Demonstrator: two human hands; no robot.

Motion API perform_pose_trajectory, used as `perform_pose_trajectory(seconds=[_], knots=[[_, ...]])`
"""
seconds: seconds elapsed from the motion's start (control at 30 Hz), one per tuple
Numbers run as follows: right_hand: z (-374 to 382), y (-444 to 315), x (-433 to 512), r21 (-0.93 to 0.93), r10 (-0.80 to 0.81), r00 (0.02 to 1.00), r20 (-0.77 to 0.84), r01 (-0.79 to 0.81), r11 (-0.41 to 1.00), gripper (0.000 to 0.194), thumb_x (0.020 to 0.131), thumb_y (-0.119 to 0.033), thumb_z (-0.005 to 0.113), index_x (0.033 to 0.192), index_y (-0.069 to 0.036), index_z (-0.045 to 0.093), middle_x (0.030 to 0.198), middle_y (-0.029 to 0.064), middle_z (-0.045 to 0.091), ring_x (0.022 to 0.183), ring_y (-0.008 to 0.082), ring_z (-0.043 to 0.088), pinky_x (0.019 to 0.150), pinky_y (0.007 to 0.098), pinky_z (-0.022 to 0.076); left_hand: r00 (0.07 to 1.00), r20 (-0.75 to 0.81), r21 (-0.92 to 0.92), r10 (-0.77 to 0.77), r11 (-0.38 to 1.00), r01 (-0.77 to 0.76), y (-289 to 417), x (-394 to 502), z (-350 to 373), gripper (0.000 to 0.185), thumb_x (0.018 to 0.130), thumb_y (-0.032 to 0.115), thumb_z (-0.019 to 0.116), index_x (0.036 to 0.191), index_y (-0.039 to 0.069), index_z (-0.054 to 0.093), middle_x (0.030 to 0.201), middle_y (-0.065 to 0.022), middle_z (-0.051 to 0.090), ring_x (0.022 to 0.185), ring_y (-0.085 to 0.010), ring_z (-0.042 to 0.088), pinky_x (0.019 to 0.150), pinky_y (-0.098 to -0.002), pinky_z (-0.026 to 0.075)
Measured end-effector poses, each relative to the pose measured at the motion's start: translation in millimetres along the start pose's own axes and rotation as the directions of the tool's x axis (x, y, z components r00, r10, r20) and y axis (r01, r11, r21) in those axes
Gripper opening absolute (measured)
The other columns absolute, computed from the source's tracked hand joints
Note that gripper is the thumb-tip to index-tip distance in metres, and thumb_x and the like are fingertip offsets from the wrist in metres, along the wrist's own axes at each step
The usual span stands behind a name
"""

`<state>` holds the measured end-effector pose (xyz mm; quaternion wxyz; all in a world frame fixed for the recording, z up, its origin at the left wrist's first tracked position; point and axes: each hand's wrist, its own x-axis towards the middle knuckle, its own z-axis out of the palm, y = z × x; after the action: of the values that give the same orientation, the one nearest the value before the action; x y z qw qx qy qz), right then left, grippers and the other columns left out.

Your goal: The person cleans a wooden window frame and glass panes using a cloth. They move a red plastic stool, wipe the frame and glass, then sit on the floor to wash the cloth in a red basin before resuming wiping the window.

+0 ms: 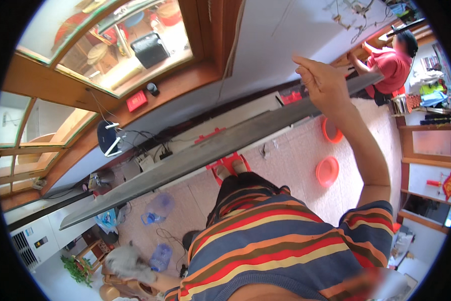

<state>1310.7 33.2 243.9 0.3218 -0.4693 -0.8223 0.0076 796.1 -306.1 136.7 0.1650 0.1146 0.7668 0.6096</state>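
Note:
A long dark panel (195,150), seen from above and apparently the top of a flat-screen television, stretches slantwise before me. Over its right part is my right hand (323,84), thumb and fingers drawn together with nothing visible in them. Whether it touches the panel or the wall I cannot tell. Low at the left, my left hand (144,275) is mostly hidden by a blurred grey cloth (124,259), which it seems to hold or wear. My feet rest on a red plastic stool (231,162) below the panel.
Beyond the panel are a wall and a wood-framed window (165,75). A router (108,137) with cables hangs near the sill. Red basins (328,171) and plastic water jugs (160,257) occupy the floor. Another person (391,67) is at the upper right.

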Motion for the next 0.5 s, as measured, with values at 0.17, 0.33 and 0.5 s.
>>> perform_pose_trajectory(seconds=[0.17, 0.33, 0.5], knots=[[37, 28, -26, 0.106, 0.43, 0.892, 0.14, -0.445, 0.889, 0.029, 0.099, -0.024, 0.053, 0.12, -0.007, 0.065, 0.087, 0.0079, 0.072, 0.074, 0.0145, 0.066, 0.068, 0.0268, 0.0494, 0.924, -0.13, 0.071, -0.359, 0.926, 0.37, -129, -29, -69, 0.053, 0.092, 0.043, 0.052, 0.108, -0.006, 0.064, 0.104, -0.0186, 0.066, 0.097, -0.0316, 0.064, 0.087, -0.0392, 0.05], [48, 35, -28, 0.09, 0.412, 0.905, 0.102, -0.421, 0.903, 0.03, 0.099, -0.025, 0.053, 0.121, -0.008, 0.064, 0.083, 0.0056, 0.072, 0.078, 0.011, 0.066, 0.07, 0.0237, 0.0495, 0.794, -0.228, 0.071, -0.563, 0.804, 0.59, -215, -70, -117, 0.054, 0.091, 0.046, 0.054, 0.104, -0.005, 0.065, 0.099, -0.0183, 0.066, 0.093, -0.0316, 0.064, 0.083, -0.04, 0.051], [47, 32, -25, -0.017, 0.453, 0.884, 0.118, -0.454, 0.891, 0.029, 0.099, -0.025, 0.053, 0.121, -0.008, 0.065, 0.088, 0.0074, 0.073, 0.085, 0.0138, 0.069, 0.074, 0.0263, 0.0513, 0.701, -0.255, 0.046, -0.666, 0.716, 0.697, -262, -94, -128, 0.055, 0.089, 0.049, 0.057, 0.099, -0.004, 0.066, 0.094, -0.018, 0.066, 0.089, -0.0316, 0.064, 0.079, -0.0407, 0.051]])
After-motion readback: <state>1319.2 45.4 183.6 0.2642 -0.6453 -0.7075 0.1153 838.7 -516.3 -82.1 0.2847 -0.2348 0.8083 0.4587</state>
